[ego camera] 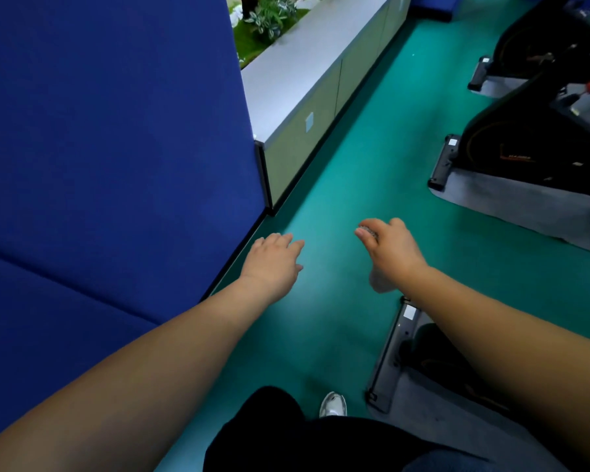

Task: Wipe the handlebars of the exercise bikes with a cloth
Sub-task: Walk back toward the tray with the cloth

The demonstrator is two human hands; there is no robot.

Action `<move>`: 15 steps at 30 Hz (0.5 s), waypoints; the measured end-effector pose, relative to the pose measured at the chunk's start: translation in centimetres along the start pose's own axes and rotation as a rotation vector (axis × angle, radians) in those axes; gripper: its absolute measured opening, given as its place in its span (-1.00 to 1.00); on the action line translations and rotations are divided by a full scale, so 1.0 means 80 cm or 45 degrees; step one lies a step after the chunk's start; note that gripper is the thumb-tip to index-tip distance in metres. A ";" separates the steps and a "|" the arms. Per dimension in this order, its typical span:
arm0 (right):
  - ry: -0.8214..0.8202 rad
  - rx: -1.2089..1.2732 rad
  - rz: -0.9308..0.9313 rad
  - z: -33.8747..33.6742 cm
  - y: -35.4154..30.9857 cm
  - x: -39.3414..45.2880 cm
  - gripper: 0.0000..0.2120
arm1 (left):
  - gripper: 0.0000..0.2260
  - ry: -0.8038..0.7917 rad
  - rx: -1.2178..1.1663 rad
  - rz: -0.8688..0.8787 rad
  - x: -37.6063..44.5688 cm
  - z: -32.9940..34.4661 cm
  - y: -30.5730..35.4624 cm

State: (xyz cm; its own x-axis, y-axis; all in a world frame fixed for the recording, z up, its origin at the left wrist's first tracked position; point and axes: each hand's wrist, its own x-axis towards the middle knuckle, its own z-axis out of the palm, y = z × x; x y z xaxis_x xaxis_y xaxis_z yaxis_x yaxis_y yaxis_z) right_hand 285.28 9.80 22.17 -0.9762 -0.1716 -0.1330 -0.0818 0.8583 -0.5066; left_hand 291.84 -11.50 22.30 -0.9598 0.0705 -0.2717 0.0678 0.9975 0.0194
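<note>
Right now your two hands reach forward over the teal-green floor (372, 165), well apart from each other. Your left hand (271, 260) is spread and relaxed, holding nothing, just beside the edge of the tall blue fabric partition (116, 131). Your right hand (390, 248) is curled around a pale grey cloth (378, 281); a bunched bit shows at the fingertips and what seems to be its tail hangs below the wrist. Black exercise bikes (525, 144) stand on grey mats (532, 206), well off to the right of that hand.
</note>
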 end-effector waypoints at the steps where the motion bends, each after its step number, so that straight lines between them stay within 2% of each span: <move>1: 0.004 -0.005 0.015 0.000 0.000 0.009 -0.68 | -0.52 -0.013 -0.002 0.007 0.012 -0.003 -0.003; 9: 0.058 0.001 0.159 -0.009 0.007 0.108 -0.63 | -0.50 -0.075 0.036 0.083 0.132 -0.031 -0.050; 15: 0.116 0.031 0.290 -0.014 -0.002 0.196 -0.64 | -0.49 -0.096 0.086 0.232 0.237 -0.054 -0.095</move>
State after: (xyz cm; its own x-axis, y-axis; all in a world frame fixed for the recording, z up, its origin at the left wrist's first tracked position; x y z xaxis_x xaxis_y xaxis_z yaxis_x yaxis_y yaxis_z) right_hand 269.79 7.49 21.11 -0.9831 0.0703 -0.1693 0.1462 0.8578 -0.4927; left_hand 271.96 -17.73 21.19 -0.9072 0.2469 -0.3406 0.2588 0.9659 0.0108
